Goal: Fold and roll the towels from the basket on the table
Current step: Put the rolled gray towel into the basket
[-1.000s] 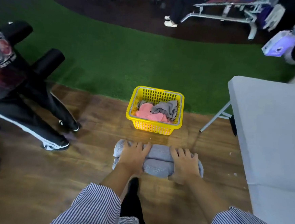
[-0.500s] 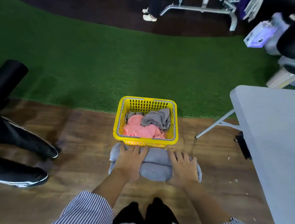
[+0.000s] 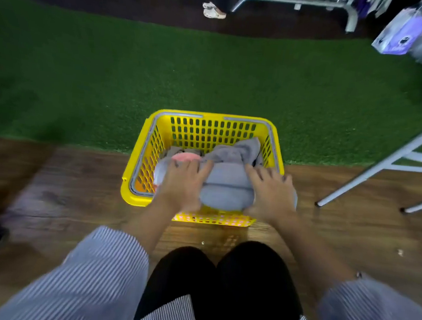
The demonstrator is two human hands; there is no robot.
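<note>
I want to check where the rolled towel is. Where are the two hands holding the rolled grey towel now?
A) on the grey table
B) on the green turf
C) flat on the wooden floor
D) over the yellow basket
D: the left hand and right hand grip the rolled grey towel over the yellow basket.

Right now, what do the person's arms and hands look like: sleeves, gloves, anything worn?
Both hands are bare, no gloves: left hand, right hand. The forearms are uncovered. Blue-and-white pinstriped sleeves sit pushed up near the elbows. No rings or watch can be made out; the picture is blurred.
</note>
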